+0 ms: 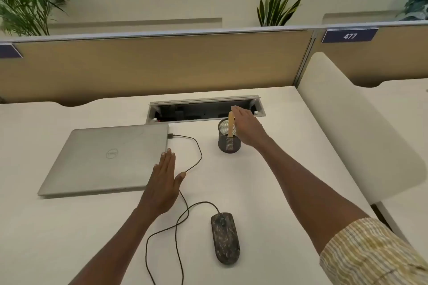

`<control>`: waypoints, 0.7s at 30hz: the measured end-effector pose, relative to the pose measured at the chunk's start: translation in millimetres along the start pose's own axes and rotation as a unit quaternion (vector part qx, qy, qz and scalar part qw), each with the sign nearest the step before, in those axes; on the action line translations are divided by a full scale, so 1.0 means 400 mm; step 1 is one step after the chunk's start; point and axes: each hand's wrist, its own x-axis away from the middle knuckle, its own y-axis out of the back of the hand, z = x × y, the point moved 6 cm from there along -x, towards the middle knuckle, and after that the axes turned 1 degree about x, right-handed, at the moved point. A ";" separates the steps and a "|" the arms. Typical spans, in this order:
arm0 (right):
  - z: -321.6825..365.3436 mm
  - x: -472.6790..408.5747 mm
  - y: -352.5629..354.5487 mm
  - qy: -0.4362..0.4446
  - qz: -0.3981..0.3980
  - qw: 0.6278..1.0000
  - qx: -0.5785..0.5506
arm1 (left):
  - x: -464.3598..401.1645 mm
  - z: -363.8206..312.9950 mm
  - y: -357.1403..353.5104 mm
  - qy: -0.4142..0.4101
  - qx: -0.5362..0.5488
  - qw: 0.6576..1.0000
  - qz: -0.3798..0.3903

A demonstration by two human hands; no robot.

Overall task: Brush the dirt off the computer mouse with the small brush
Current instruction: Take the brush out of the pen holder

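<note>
Right hand [246, 127] is at the mesh cup [228, 137], fingers beside the brush [230, 125] handle standing in it; I can't tell if that grip has closed on the handle. Left hand [163, 183] is flat and released, hovering over the laptop [104, 157] corner left of the cup. Mouse [225, 238] lies dirt-speckled on the desk [289, 169], well in front of the cup, cable [185, 210] looping back to the laptop. My call: pinch the handle low, lift straight up so the cup doesn't tip, steady the mouse with the left.
</note>
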 end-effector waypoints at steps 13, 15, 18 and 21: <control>-0.002 -0.025 0.009 -0.017 -0.045 0.993 -0.105 | 0.002 -0.017 0.002 -0.014 -0.008 1.000 0.005; 0.003 -0.015 0.014 -0.035 -0.058 0.988 -0.138 | 0.004 -0.026 0.000 -0.017 -0.006 1.000 0.004; 0.001 0.005 0.013 -0.066 -0.058 0.979 -0.181 | 0.008 -0.038 -0.006 -0.016 -0.004 1.000 0.006; 0.001 0.022 0.013 -0.080 -0.061 0.975 -0.199 | 0.013 -0.050 -0.010 -0.017 0.002 1.000 0.005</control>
